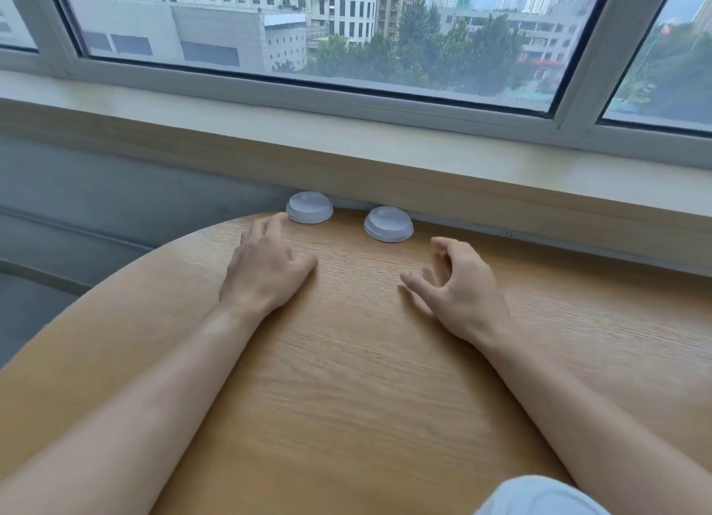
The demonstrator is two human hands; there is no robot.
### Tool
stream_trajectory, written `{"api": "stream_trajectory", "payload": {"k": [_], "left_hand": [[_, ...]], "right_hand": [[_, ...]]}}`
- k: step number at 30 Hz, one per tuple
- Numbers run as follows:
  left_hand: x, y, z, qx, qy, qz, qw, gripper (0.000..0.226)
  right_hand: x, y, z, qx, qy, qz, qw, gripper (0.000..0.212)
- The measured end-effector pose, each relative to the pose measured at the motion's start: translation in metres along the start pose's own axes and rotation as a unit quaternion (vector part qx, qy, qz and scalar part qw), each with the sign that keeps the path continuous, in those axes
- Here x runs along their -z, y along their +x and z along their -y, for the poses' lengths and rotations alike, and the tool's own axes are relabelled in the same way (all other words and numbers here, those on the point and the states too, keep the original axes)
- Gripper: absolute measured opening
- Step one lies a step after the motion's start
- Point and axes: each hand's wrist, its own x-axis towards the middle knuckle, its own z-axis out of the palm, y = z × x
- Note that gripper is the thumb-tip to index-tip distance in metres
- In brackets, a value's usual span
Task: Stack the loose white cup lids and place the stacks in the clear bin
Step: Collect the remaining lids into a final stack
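Both hands empty: left hand (269, 260) flat, right hand (454, 283) loosely curled; two lid stacks (309, 207) (388, 224) beyond fingertips, unbinned; bin unseen.

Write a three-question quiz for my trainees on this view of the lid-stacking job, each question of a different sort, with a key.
1. True or false: the left hand is gripping the left lid stack.
2. Multiple choice: the right lid stack stands A) on the windowsill, B) near the far edge of the wooden table, C) in the right hand.
3. Short answer: is the clear bin in view?

Key
1. False: its fingers are extended, with the fingertips close beside the stack and nothing gripped.
2. B.
3. No; only a pale object at the bottom edge shows, cut off by the frame.
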Motion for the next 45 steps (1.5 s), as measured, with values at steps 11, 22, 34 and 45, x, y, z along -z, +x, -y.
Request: {"api": "stream_trajectory", "payload": {"k": [11, 22, 34, 45], "left_hand": [[-0.034, 0.097, 0.005, -0.005, 0.008, -0.021, 1.0, 0.096], [-0.03, 0.079, 0.004, -0.046, -0.074, -0.048, 0.995, 0.085], [-0.011, -0.048, -0.024, -0.091, -0.145, 0.027, 0.985, 0.076], [0.008, -0.159, -0.048, -0.087, -0.151, 0.025, 0.984, 0.086]], "right_hand": [[-0.038, 0.091, 0.01, -0.011, -0.102, -0.037, 0.994, 0.095], [-0.034, 0.079, 0.005, 0.016, 0.025, -0.018, 0.999, 0.078], [0.034, -0.058, -0.02, 0.003, 0.11, -0.03, 0.993, 0.065], [0.093, -0.184, -0.045, -0.012, 0.105, -0.042, 0.994, 0.062]]}}
